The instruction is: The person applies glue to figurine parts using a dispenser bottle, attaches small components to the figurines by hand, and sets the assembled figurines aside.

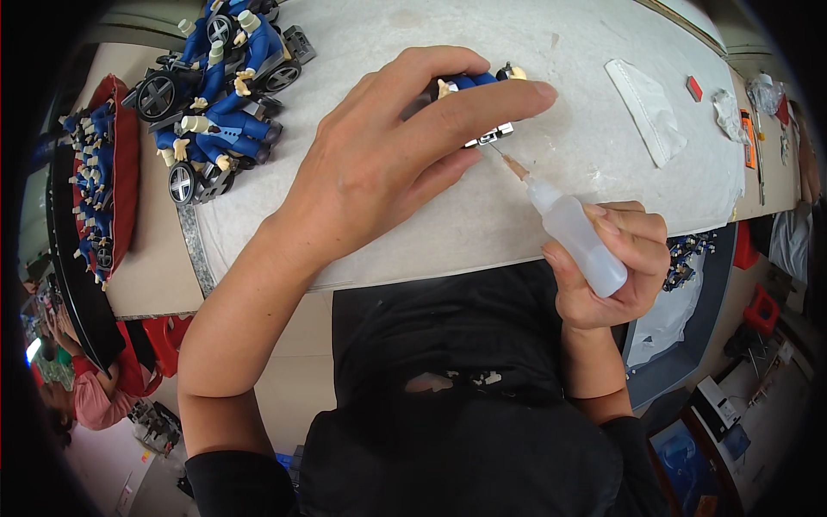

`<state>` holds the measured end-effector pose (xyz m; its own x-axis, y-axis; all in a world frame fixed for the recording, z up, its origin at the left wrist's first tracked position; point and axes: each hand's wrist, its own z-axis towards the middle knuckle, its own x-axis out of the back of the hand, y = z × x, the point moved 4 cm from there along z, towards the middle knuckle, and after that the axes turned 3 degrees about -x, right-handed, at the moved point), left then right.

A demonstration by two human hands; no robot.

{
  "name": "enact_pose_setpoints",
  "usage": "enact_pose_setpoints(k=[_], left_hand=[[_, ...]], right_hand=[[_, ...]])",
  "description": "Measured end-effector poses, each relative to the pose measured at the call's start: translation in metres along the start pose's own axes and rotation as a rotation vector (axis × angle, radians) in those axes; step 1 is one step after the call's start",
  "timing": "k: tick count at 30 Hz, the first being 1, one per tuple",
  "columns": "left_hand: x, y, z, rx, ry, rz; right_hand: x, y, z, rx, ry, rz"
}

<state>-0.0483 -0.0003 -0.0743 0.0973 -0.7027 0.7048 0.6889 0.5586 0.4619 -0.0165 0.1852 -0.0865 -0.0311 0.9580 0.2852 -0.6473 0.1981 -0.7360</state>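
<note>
My left hand (pixel 370 155) arches over a small blue toy figure (pixel 474 82) on the white-covered table, thumb and fingers closed around it. Much of the figure is hidden behind the fingers; a silvery part (pixel 493 136) shows at its near side. A translucent squeeze bottle with a needle tip (pixel 581 237) is gripped in my right hand (pixel 624 258). It tilts up and to the left, and its thin needle points at the silvery part; whether they touch I cannot tell.
Several blue figures with black-wheeled chairs (pixel 220 129) are heaped at the left. Beyond them, a red tray (pixel 125 164) holds more. A folded white cloth (pixel 642 112), a red block (pixel 694 88) and an orange box cutter (pixel 748 138) lie at the right. Another person (pixel 99 401) sits far left.
</note>
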Motion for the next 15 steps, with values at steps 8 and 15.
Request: enact_pose_setpoints(k=[8,15], left_hand=[[0.0,0.0003,0.0008,0.018,-0.007,-0.014],[0.0,-0.0001,0.001,0.013,-0.008,-0.02]], right_hand=[[0.0015,0.001,-0.0011,-0.003,0.018,-0.011],[0.0017,0.0016,-0.001,0.008,0.033,-0.02]])
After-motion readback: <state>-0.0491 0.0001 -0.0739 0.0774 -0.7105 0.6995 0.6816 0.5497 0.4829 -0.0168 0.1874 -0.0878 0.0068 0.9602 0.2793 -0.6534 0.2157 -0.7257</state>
